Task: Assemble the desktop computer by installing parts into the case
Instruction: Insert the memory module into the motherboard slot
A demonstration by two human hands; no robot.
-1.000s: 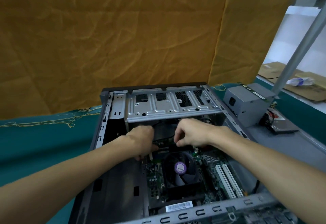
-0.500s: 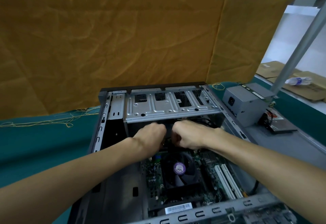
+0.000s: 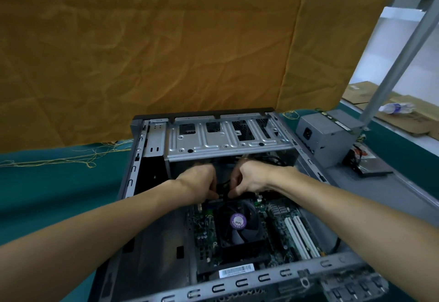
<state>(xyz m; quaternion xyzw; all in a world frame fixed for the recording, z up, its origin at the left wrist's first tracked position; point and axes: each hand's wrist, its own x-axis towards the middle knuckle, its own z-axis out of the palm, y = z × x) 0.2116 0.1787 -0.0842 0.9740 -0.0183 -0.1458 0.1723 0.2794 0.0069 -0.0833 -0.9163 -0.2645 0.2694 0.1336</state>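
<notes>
Our left hand (image 3: 199, 184) and right hand (image 3: 249, 178) meet inside the open computer case (image 3: 133, 166), knuckles up and fingers curled downward, and between them we pinch a thin black cable (image 3: 224, 184) that loops up in the narrow gap between the two fists. What the fingertips grip below that loop is hidden by the hands themselves. Both hands sit just beyond the far edge of the CPU cooler fan (image 3: 237, 222) with its purple hub label, which is mounted on the green motherboard (image 3: 280, 221); two white expansion slots (image 3: 300, 237) run along the board to our right. Directly above and behind the knuckles the silver drive cage (image 3: 221, 140) overhangs, leaving little headroom. The case's left bay is dark and open, and its near rail (image 3: 237, 285) crosses under our forearms. Outside, to the right on the teal tabletop (image 3: 47, 183), stands the grey power supply (image 3: 325, 135), well apart from the hands.
</notes>
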